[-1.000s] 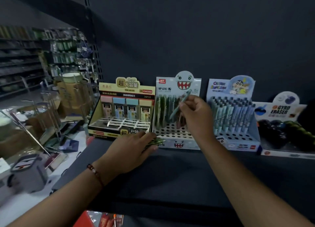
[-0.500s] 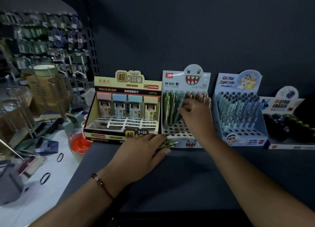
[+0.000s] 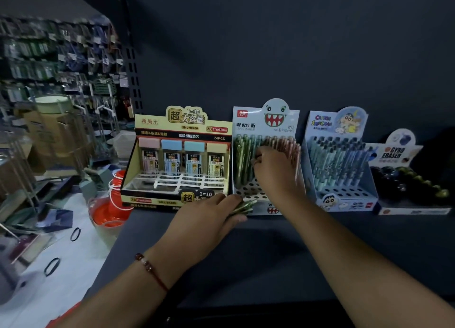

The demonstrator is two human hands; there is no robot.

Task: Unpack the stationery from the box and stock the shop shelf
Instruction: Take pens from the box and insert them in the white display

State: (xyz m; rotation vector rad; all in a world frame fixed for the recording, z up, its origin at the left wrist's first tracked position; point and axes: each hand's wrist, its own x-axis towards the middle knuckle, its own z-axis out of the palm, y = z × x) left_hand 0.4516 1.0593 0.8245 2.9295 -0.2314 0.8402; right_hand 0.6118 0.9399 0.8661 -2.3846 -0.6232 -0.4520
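The dark shelf (image 3: pixel 270 249) fills the lower centre and right of the frame. Four display boxes stand in a row along its back. From left to right these are: a yellow pencil-lead display box (image 3: pixel 182 155), a monster-face pencil display box (image 3: pixel 267 120), a cartoon-print pen display box (image 3: pixel 337 155), and a gyro eraser display box (image 3: pixel 403 175).

The right hand (image 3: pixel 273 170) reaches into the monster-face pencil display box at centre frame. Its fingers are curled among the upright green pencils (image 3: pixel 242 160), just left of the pink pencils (image 3: pixel 285 148). Whether the fingers pinch a single pencil cannot be told. Rows of open holes show in the tray below the hand.

The left hand (image 3: pixel 209 221) rests low on the shelf in front of the boxes, just below centre. It grips a small bundle of green pencils (image 3: pixel 243 205), whose tips project to the right toward the foot of the monster-face box. A red beaded bracelet (image 3: pixel 150 269) sits on the left wrist.

An orange container (image 3: pixel 110 212) stands at the left edge of the shelf. Blurred shop racks (image 3: pixel 56 64) occupy the upper left of the frame.
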